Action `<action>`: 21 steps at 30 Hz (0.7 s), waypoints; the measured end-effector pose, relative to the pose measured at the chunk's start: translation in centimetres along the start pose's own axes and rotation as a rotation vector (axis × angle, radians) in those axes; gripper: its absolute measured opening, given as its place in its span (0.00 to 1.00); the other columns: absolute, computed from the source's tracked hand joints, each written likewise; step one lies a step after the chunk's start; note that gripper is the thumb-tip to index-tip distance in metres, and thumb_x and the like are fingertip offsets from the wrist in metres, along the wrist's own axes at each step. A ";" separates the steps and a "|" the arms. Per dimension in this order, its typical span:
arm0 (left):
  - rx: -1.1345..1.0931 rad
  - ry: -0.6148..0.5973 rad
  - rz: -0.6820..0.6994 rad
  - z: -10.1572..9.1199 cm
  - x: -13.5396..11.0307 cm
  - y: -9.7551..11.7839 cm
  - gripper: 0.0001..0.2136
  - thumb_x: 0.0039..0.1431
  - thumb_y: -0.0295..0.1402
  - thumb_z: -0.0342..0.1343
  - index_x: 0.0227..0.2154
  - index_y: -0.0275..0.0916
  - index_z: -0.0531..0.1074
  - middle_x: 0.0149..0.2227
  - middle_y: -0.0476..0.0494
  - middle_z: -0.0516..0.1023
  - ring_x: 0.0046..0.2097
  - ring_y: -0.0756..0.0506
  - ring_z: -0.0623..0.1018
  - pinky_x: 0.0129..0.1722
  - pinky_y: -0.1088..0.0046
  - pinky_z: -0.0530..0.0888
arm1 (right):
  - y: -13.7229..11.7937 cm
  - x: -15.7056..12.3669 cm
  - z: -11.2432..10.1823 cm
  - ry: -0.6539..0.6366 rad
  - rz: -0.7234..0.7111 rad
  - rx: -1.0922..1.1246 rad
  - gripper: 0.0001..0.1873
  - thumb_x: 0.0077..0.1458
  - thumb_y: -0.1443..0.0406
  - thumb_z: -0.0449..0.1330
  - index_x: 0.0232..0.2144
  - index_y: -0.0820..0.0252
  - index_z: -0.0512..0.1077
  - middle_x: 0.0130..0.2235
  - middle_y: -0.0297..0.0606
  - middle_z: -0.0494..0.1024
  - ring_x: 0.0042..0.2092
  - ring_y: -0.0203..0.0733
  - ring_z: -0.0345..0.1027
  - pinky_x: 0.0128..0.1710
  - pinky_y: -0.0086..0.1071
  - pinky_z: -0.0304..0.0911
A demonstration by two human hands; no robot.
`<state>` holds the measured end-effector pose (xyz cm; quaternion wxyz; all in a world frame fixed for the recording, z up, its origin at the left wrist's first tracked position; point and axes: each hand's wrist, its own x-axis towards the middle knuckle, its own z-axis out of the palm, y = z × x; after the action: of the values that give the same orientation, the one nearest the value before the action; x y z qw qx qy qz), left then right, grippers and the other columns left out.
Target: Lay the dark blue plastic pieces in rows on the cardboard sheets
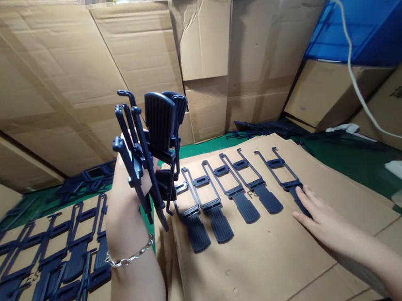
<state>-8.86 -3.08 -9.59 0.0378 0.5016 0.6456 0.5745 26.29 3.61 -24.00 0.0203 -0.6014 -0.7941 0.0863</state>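
Note:
My left hand (121, 192) is raised and closed around a bundle of dark blue plastic frames with ribbed paddles (161, 121), held upright; its fingers are mostly hidden behind them. Lower down at the right, my right hand (320, 214) rests with outstretched fingers on the paddle of a single frame (282, 174) lying on a cardboard sheet (259, 265). To its left on the same sheet, several matching frames (246, 208) lie in a row, paddles toward me.
More blue frames (68, 264) cover another cardboard sheet at the left. Large cartons (137, 51) form a wall behind. Further parts (260, 128) lie on the green surface at the back. A white cable (355, 78) hangs at the right, near a blue bin (371, 17).

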 end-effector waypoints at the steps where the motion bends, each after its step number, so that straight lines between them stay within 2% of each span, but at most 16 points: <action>1: -0.009 -0.012 -0.021 0.0 0.2 -0.4 0.07 0.49 0.35 0.51 0.27 0.37 0.63 0.26 0.53 0.66 0.25 0.58 0.67 0.18 0.85 0.65 | -0.3 0.3 -0.1 0.012 -0.023 -0.026 0.35 0.57 0.57 0.37 0.61 0.77 0.46 0.61 0.47 0.39 0.62 0.48 0.34 0.59 0.43 0.42; 4: 0.004 0.004 -0.044 -0.1 0.6 -1.1 0.04 0.46 0.31 0.51 0.26 0.38 0.62 0.24 0.55 0.65 0.24 0.59 0.66 0.19 0.85 0.66 | -1.2 1.5 -0.5 0.005 -0.029 -0.109 0.30 0.61 0.63 0.35 0.62 0.76 0.44 0.61 0.49 0.37 0.62 0.48 0.33 0.59 0.43 0.44; 9: 0.011 0.019 -0.004 0.0 -0.3 0.6 0.02 0.49 0.29 0.50 0.25 0.37 0.63 0.22 0.55 0.64 0.23 0.60 0.64 0.21 0.87 0.63 | -3.1 3.1 -1.3 -0.054 -0.039 -0.156 0.29 0.60 0.68 0.37 0.61 0.79 0.43 0.60 0.55 0.38 0.61 0.49 0.34 0.59 0.40 0.44; 12: -0.007 -0.046 0.055 0.2 -0.4 1.1 0.01 0.49 0.28 0.49 0.26 0.37 0.64 0.25 0.55 0.66 0.26 0.60 0.64 0.27 0.86 0.65 | -4.0 3.6 -1.8 -0.067 -0.057 -0.144 0.29 0.60 0.69 0.37 0.61 0.79 0.42 0.60 0.55 0.38 0.61 0.49 0.34 0.59 0.39 0.43; 17: -0.018 -0.136 0.147 0.6 0.2 0.9 0.06 0.51 0.25 0.45 0.31 0.37 0.65 0.32 0.54 0.68 0.33 0.59 0.66 0.39 0.83 0.68 | -4.4 3.8 -2.2 -0.105 -0.060 -0.115 0.29 0.61 0.69 0.38 0.62 0.76 0.40 0.61 0.52 0.35 0.62 0.48 0.31 0.60 0.38 0.39; 19: -0.024 -0.178 0.164 0.8 0.3 1.0 0.08 0.49 0.22 0.45 0.32 0.36 0.65 0.33 0.54 0.69 0.34 0.60 0.67 0.39 0.85 0.68 | -4.2 3.8 -2.2 -0.102 -0.063 -0.093 0.29 0.61 0.69 0.38 0.62 0.75 0.40 0.62 0.51 0.35 0.62 0.46 0.30 0.61 0.37 0.38; 21: -0.068 -0.219 0.142 1.0 0.3 1.2 0.07 0.49 0.22 0.47 0.32 0.36 0.64 0.30 0.54 0.68 0.31 0.61 0.65 0.34 0.88 0.67 | -4.0 3.7 -2.0 -0.095 -0.069 -0.076 0.28 0.62 0.68 0.37 0.63 0.75 0.39 0.62 0.50 0.35 0.62 0.45 0.30 0.61 0.36 0.37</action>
<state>-7.69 -2.37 -8.79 0.0841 0.6043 0.5806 0.5391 21.69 6.37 -21.64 -0.0375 -0.5693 -0.8170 0.0839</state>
